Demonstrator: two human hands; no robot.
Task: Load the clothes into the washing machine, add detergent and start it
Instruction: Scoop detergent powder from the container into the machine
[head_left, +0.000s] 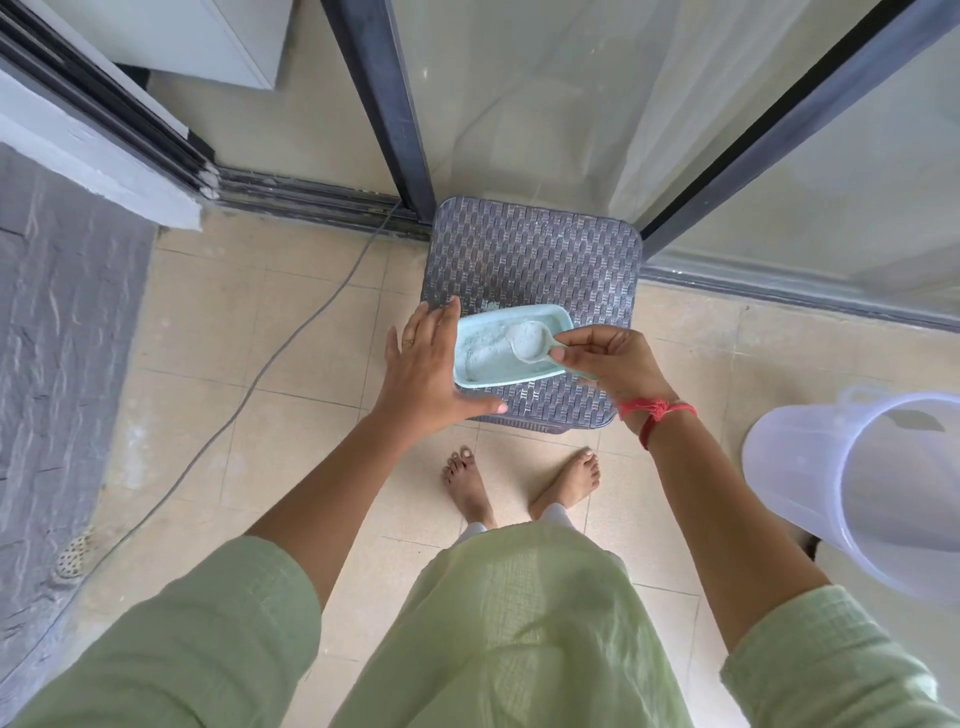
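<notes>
The right hand (615, 364) pinches the pale plastic scoop (523, 358), heaped with detergent powder (527, 335); the flat left hand (426, 369) steadies the turquoise rectangular tub (514, 310); lift it level.

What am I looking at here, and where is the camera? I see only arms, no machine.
There is no robot here. A person wears one camera on the head, so you look down along their own arms to the tiled floor. On a grey woven stool stands a pale green tub of washing powder. The left hand lies open at the tub's left end. The right hand pinches a scoop heaped with powder over the tub. A see-through bucket stands at right.
</notes>
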